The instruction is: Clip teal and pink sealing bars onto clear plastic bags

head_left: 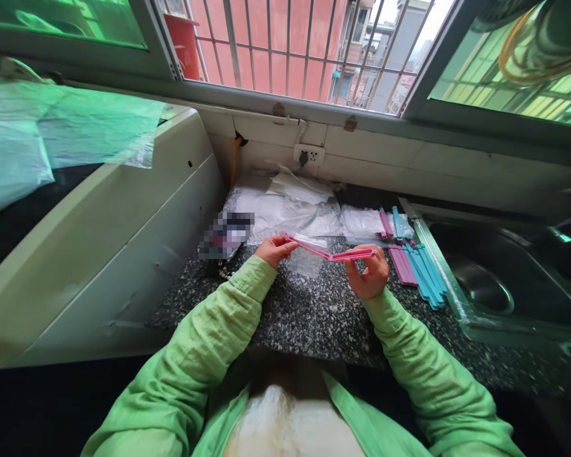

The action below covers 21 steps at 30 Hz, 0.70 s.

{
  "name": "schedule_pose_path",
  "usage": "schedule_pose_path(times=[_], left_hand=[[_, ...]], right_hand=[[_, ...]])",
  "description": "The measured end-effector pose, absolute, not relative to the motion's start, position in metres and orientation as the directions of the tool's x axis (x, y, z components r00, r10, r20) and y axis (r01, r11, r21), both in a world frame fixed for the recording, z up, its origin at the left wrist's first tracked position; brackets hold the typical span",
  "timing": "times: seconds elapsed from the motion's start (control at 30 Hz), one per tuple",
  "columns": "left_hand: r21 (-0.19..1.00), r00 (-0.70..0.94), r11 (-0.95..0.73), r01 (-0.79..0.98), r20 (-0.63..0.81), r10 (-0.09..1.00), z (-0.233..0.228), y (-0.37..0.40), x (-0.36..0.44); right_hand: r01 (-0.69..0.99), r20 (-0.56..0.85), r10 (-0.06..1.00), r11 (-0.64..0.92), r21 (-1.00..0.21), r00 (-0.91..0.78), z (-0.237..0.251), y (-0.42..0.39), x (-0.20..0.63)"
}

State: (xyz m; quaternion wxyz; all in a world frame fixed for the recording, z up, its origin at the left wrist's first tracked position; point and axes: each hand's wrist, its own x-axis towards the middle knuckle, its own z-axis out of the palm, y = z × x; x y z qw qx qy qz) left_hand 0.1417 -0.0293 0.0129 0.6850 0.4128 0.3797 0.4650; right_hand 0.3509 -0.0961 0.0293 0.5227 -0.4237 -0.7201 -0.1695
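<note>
A pink plastic bag-sealing clip (349,255) is held up above the counter, bent at a joint in its middle. My left hand (275,250) pinches its left end between thumb and fingers. At the other end, my right hand (368,274) grips the clip with the fingertips. Below and behind it lies a small clear plastic bag (307,263). Right of my right hand, pink clips (402,265) lie side by side against several blue clips (426,273). Behind these are a packet of clear bags (361,222) and more clips.
Clear plastic sheeting (290,206) covers the back of the speckled counter (309,324). A blurred-out item (226,236) lies left of it. A metal sink (485,279) bounds the right, a white appliance (124,254) the left. A wall socket (309,154) is below the barred window.
</note>
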Motion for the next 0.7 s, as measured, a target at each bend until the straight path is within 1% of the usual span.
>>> schedule_pose_path(times=[0.37, 0.53, 0.7], left_hand=[[0.902, 0.257, 0.249, -0.352, -0.163, 0.953, 0.0211, -0.0320, 0.1429], [0.891, 0.238, 0.268, -0.367, -0.189, 0.953, 0.0231, -0.0322, 0.1425], [0.884, 0.239, 0.266, -0.385, -0.183, 0.954, 0.0219, -0.0312, 0.1412]], right_hand=[[0.786, 0.893, 0.445, 0.576, -0.225, -0.070, 0.0295, -0.0971, 0.3520], [0.775, 0.907, 0.412, 0.599, -0.200, -0.084, 0.0285, -0.0956, 0.3539], [0.759, 0.912, 0.403, 0.617, -0.207, -0.079, 0.0274, -0.0946, 0.3547]])
